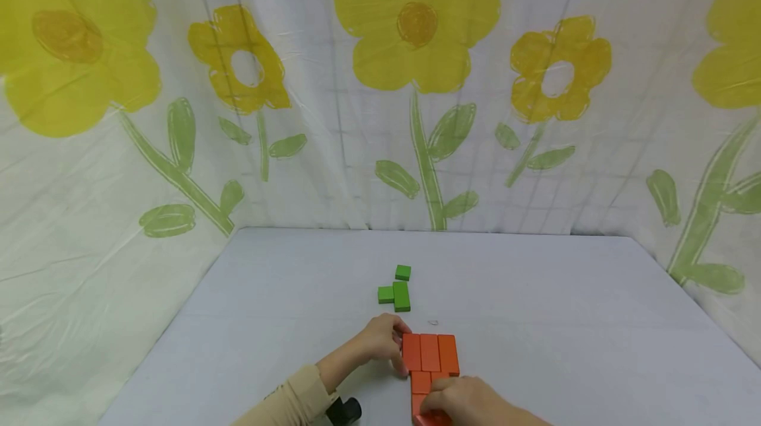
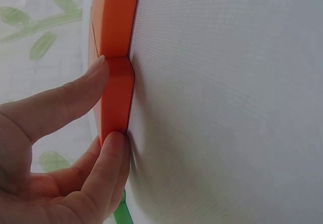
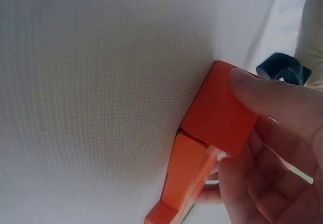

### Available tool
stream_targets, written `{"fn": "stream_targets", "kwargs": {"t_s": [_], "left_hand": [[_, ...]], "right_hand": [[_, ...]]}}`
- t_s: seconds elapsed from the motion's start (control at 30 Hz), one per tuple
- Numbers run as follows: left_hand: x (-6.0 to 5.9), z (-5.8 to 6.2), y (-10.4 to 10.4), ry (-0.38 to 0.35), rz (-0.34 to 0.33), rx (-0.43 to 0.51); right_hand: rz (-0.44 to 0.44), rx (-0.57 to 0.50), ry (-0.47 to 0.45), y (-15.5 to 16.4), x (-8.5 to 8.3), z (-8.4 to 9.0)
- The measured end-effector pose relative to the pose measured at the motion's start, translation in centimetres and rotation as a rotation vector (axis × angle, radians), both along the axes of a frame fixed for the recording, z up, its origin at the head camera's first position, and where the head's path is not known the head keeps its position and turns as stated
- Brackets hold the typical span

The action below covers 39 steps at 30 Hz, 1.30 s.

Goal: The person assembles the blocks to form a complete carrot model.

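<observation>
- At the near edge of the white desk (image 1: pixel 535 320), a flat arrangement of orange blocks (image 1: pixel 429 353) is being put together: three long ones lie side by side, and shorter ones run from them toward the person.
- The left hand (image 1: pixel 380 340) rests against the leftmost long block (image 2: pixel 117 100), its fingers (image 2: pixel 75 95) bracing the block's side and end, so this looks like the squaring-up stage.
- The right hand (image 1: pixel 470 401) pinches the nearest short block (image 3: pixel 219 108) between thumb and fingers, held at the column's near end.
- My judgement: the next move calls for seating that block flush without nudging its neighbours.
- The blocks are plain, matte, sharp-edged and evenly orange; they touch edge to edge.
- Farther back lie three green blocks (image 1: pixel 398 290), untouched, in front of the flowered cloth (image 1: pixel 416 82).
</observation>
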<state>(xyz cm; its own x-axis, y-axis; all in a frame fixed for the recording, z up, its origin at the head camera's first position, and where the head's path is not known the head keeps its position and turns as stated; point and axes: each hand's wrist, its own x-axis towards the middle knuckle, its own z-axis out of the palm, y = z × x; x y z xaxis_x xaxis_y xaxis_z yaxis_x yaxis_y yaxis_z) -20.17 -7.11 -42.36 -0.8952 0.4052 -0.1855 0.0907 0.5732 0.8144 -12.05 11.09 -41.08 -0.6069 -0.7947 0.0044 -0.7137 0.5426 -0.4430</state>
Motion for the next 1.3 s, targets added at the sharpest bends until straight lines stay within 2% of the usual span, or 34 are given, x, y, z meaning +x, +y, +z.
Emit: {"fn": "stream_targets", "kwargs": {"t_s": [0.17, 0.3, 0.4, 0.5, 0.6, 0.7, 0.77, 0.83, 0.97, 1.07, 1.2, 1.3], "left_hand": [[0.0, 0.0, 0.0, 0.006, -0.001, -0.003], [0.0, 0.1, 0.0, 0.004, 0.0, -0.004], [0.0, 0.2, 0.0, 0.0, -0.001, -0.016], [0.0, 0.4, 0.0, 0.002, -0.007, -0.026], [0.1, 0.5, 0.0, 0.004, -0.011, -0.028], [0.1, 0.5, 0.1, 0.0, -0.003, -0.021], [0.2, 0.4, 0.1, -0.005, 0.001, -0.014], [0.2, 0.4, 0.1, -0.014, 0.005, -0.008], [0.3, 0.2, 0.2, -0.011, -0.004, -0.005], [0.4, 0.3, 0.3, 0.001, -0.005, -0.01], [0.3, 0.5, 0.2, 0.0, 0.008, -0.025], [0.3, 0.5, 0.1, -0.005, 0.01, -0.034]], "right_hand": [[-0.001, 0.026, -0.022, 0.2, 0.0, 0.3], [-0.02, 0.056, -0.082, 0.8, -0.7, 2.3], [-0.031, 0.048, -0.142, 1.3, -2.3, 4.3], [-0.07, 0.032, -0.148, 1.1, -5.0, 5.4], [-0.148, 0.007, -0.047, 0.3, -8.3, 5.1], [-0.213, 0.02, 0.063, -0.6, -11.4, 3.8], [-0.227, 0.047, 0.098, -1.2, -13.1, 2.6], [-0.243, 0.105, 0.103, -1.7, -14.1, 1.5], [-0.246, 0.278, 0.169, -2.4, -14.4, 0.1], [-0.236, 0.345, 0.312, -2.6, -14.0, -0.4], [-0.249, 0.303, 0.472, -2.4, -13.8, -0.6], [-0.245, 0.244, 0.484, -2.0, -13.9, -0.6]]}}
